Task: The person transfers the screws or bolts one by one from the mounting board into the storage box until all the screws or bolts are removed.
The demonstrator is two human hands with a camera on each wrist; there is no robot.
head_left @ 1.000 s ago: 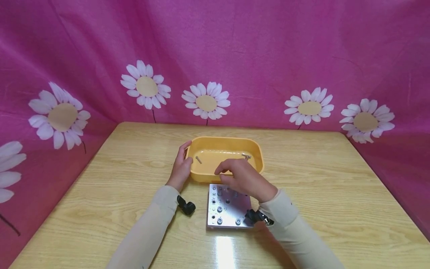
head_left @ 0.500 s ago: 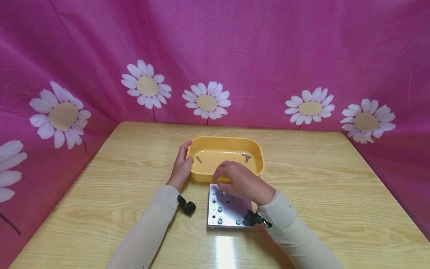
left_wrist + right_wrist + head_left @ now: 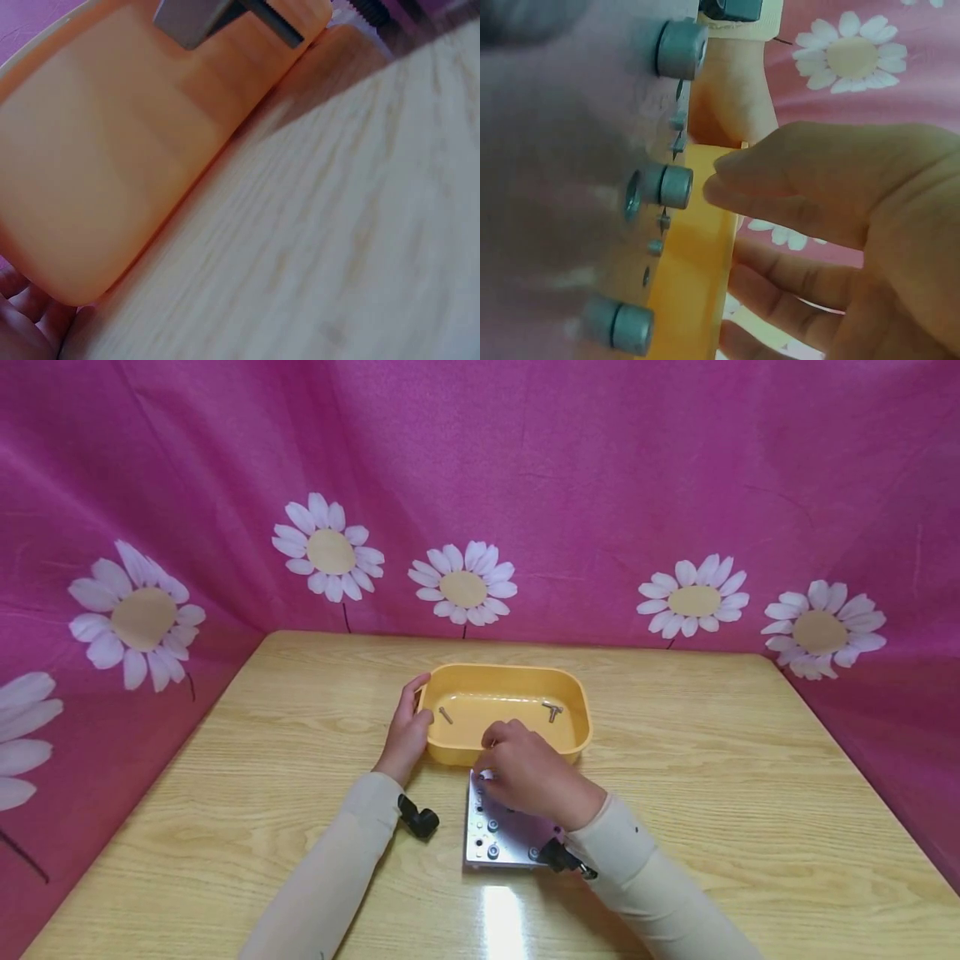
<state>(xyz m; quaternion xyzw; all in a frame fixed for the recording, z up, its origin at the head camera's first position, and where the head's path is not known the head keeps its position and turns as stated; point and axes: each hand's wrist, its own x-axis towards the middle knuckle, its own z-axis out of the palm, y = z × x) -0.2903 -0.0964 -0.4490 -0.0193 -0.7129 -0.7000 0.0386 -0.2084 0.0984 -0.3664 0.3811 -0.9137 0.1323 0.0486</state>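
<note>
My left hand [image 3: 405, 735] grips the left end of a yellow plastic tray [image 3: 510, 670], thumb at the near side of the rim. A few of its fingers [image 3: 34, 311] show at the tray's end in the left wrist view. My right hand [image 3: 536, 777] is over the far left part of a metal plate [image 3: 517, 843] with holes and socket head screws. In the right wrist view its thumb and forefinger tips are close together, just beside a socket head screw [image 3: 676, 187] standing in the plate. Nothing shows between those tips.
Inside the tray lie a loose screw [image 3: 446, 716] at the left and several small screws [image 3: 552, 712] at the right. The wooden table [image 3: 675, 760] ends at a pink flowered cloth [image 3: 562, 485]. Each wrist carries a black camera mount.
My right hand has come down and towards me from the tray's near rim to the plate's far left part, its fingers drawing together. The left hand keeps its place on the tray.
</note>
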